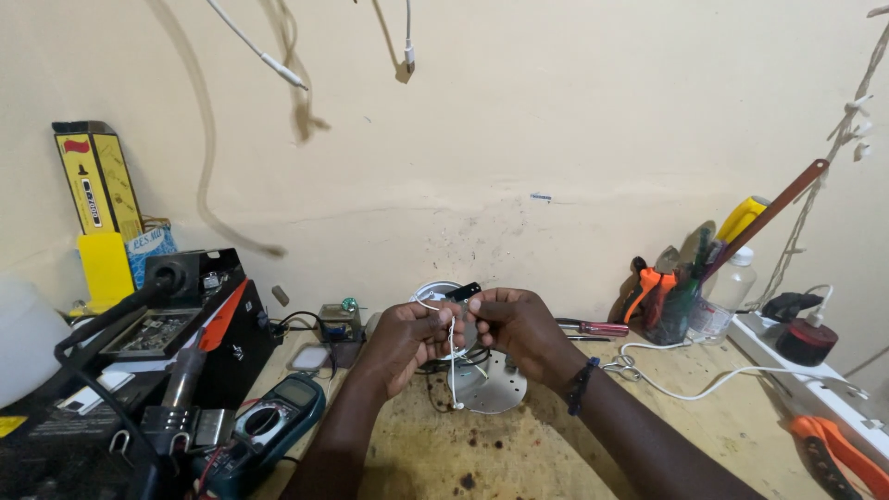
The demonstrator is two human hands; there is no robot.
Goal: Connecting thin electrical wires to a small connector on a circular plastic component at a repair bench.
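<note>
Both my hands meet above the middle of the wooden bench. My left hand [412, 335] pinches a thin white wire [453, 370] that hangs down from my fingers. My right hand [519, 324] holds a small black component [463, 292] at its fingertips, joined to the same white wire. Under my hands lies a round silvery metal plate [491, 384] with dark wires beside it. A dark bracelet sits on my right wrist.
A multimeter [278, 421] and a black soldering station [176, 324] stand at the left. A cup of tools [681, 301], a clear bottle [727, 292] and a red-handled screwdriver [597, 327] stand at the right. A white power strip [815, 380] and orange pliers [833, 454] line the right edge. Cables hang overhead.
</note>
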